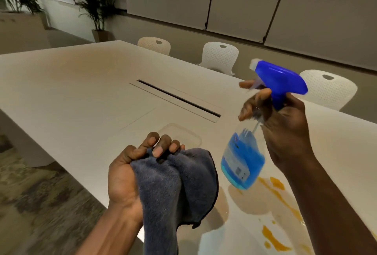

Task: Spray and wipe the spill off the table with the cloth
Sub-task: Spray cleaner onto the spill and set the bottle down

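Observation:
My left hand (130, 171) is shut on a bunched dark grey cloth (175, 189), held up above the near edge of the white table (81, 95). My right hand (285, 130) grips the neck of a clear spray bottle (242, 160) with blue liquid and a blue trigger head, tilted in the air, its nozzle facing away to the left. My fingers reach around the trigger. An orange spill (279, 195) streaks the table below and right of the bottle, partly hidden by my right forearm.
A long black cable slot (177, 97) runs across the table's middle, with a faint rectangular lid outline (181, 134) nearer me. Three white perforated chairs (221, 54) stand along the far side. Potted plants (98, 9) stand at the back left. Patterned carpet lies left.

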